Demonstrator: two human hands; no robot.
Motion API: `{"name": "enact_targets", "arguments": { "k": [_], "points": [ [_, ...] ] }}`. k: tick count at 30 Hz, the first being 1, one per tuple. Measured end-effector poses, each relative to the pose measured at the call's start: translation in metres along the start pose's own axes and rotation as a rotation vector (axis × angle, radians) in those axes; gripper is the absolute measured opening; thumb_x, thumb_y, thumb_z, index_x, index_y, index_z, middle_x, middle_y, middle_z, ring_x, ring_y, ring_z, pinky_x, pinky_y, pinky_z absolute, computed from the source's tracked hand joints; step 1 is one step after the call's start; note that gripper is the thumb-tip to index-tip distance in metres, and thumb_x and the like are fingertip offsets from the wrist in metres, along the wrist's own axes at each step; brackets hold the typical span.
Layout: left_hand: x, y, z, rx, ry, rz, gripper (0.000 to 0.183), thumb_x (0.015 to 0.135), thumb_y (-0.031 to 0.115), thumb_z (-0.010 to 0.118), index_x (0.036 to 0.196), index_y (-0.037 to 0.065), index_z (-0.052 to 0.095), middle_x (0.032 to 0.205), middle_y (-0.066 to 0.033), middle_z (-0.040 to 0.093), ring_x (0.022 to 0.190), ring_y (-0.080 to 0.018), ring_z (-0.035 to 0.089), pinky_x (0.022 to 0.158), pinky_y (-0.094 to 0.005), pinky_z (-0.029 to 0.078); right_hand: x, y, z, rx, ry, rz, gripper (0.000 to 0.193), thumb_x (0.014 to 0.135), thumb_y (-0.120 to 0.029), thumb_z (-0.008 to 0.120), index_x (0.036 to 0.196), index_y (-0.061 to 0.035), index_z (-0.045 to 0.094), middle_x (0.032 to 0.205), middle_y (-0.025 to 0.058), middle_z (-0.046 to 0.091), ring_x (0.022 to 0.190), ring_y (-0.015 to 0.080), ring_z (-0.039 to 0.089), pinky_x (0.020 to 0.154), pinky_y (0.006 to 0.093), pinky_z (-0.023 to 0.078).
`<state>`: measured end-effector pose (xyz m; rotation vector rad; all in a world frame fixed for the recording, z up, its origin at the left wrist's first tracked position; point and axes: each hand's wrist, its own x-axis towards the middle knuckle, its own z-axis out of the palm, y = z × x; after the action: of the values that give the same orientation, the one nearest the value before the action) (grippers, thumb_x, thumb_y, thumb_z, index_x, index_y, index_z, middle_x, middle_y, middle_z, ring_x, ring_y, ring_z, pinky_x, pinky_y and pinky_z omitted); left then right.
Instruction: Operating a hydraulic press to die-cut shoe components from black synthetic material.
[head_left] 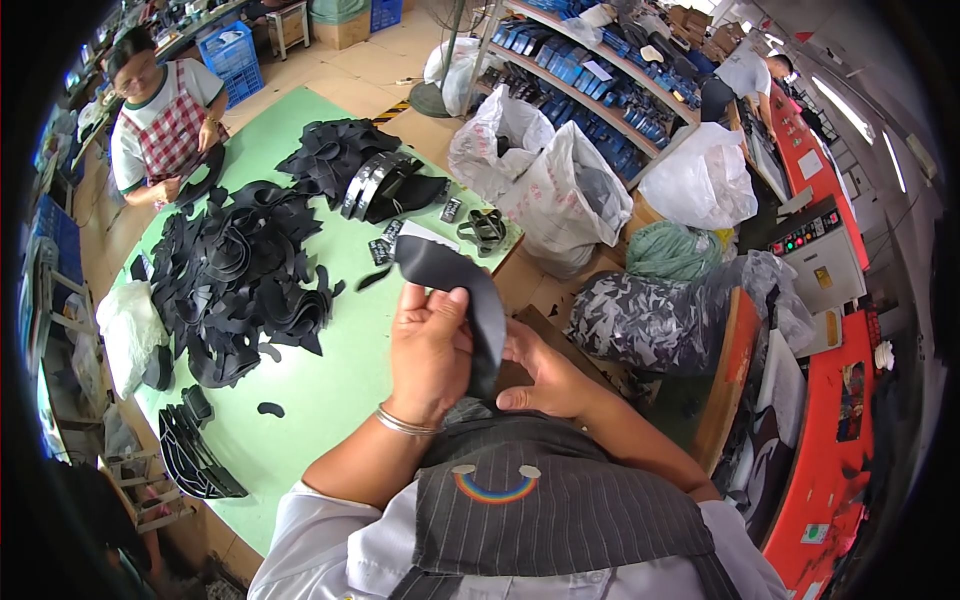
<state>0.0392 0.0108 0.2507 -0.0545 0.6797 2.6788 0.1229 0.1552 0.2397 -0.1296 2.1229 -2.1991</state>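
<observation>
Fingers (412,297) (L) curled on blk strip (482,305)

A bowed, smooth, dark grey strip of sheet material (480,300) is held raised at the bench's (330,400) near edge, toward its right corner, one end drooping downward.

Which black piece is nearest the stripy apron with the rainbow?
The long curved piece in the left hand; the heaped pieces lie farther off, on the green table.

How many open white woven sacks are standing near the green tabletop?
2: one white woven sack farther back, another sack nearer, both right of the green tabletop. More may be hidden.
</observation>
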Motion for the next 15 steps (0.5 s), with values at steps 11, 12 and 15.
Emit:
{"name": "enact_targets", "arguments": {
  "k": [11, 12, 15],
  "points": [
    [-0.023, 0.011, -0.008, 0.016, -0.217, 0.073, 0.106, 0.079, -0.015, 0.057, 0.152, 0.025, -0.009, 0.150, -0.0152, 0.030, 0.135, -0.0299, 0.040, 0.110, -0.0476, 0.033, 0.000, -0.065, -0.036, 0.145, 0.107, 0.467, 0.024, 0.097, -0.022, 0.055, 0.104, 0.0004, 0.058, 0.077, 0.0113, 0.065, 0.057, 0.0168, 0.062, 0.054, 0.0291, 0.050],
    [-0.024, 0.014, -0.007, -0.008, -0.224, 0.065, 0.100, 0.080, -0.007, 0.061, 0.153, 0.019, -0.002, 0.145, -0.0152, 0.038, 0.129, -0.0288, 0.046, 0.108, -0.0503, 0.035, -0.001, -0.070, -0.039, 0.135, 0.151, 0.480, 0.024, 0.095, -0.023, 0.058, 0.104, -0.0003, 0.059, 0.071, 0.0092, 0.063, 0.052, 0.0153, 0.059, 0.050, 0.0274, 0.048],
    [-0.026, 0.020, -0.032, -0.270, -0.297, -0.116, 0.098, 0.078, 0.006, 0.068, 0.153, 0.014, 0.005, 0.137, -0.0156, 0.049, 0.121, -0.0283, 0.052, 0.106, -0.0521, 0.039, -0.002, -0.081, -0.048, 0.083, 0.187, 0.587, 0.022, 0.092, -0.020, 0.063, 0.104, -0.0013, 0.061, 0.069, 0.0041, 0.060, 0.056, 0.0119, 0.058, 0.052, 0.0268, 0.047]
  ]
}}
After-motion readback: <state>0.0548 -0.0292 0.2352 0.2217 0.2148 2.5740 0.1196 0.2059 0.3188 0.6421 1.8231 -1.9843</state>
